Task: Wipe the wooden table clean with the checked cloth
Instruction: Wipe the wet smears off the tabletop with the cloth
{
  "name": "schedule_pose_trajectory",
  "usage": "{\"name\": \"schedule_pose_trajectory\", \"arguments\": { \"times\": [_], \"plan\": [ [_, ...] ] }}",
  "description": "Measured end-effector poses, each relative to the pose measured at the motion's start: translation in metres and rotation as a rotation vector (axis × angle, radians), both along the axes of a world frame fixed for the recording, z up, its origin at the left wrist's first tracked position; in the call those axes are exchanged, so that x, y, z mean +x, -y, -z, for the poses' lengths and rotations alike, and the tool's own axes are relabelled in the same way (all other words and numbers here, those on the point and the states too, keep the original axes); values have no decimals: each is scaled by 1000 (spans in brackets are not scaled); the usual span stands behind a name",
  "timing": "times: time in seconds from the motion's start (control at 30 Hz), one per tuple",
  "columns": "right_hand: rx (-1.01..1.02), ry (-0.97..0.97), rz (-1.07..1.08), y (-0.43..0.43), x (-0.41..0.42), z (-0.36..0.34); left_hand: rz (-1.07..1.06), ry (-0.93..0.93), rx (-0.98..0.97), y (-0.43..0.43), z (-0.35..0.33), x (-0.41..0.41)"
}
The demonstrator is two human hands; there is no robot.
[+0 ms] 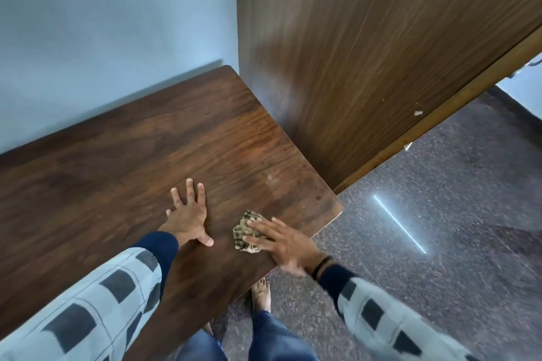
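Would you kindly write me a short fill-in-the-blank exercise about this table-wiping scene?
1. The right hand presses the ____ down.
2. The left hand lies flat, fingers spread, on the wooden ____.
3. Below the near edge, a bare ____ stands on the floor.
Missing words: cloth; table; foot.

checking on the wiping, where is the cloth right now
In the head view the cloth lies bunched on the table close to its near right corner, under the right hand, just right of the flat left hand.
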State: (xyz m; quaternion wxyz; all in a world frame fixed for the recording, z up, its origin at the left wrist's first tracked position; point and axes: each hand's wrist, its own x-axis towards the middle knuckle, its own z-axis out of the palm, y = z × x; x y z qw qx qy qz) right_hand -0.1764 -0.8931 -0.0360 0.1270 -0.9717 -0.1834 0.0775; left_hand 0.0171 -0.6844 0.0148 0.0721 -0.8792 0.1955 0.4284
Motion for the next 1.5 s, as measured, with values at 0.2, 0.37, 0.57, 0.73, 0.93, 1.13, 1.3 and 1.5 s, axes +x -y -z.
{"name": "schedule_pose_trajectory", "arguments": {
  "times": [0.2,0.37,0.57,0.73,0.93,1.13,1.3,1.5],
  "plan": [
    [104,-35,662,12,54,-4,12,8,57,7,2,-1],
    [80,12,225,-11,-10,10,21,8,27,5,0,-1],
    [-29,-51,55,63,-1,-1,19,-8,-31,1,-3,-2],
    [63,-97,434,27,80,-5,10,-10,-28,2,-2,-1],
    [116,-73,363,-8,61,0,18,-10,-36,0,-5,-2],
    [26,-109,181,33,68,-6,21,-4,-7,3,-3,0],
    [115,-159,485,5,169,-9,4,-15,6,4,2,2],
    [95,-129,530,-1,149,0,-8,-4,-31,1,2,1]
  ]
}}
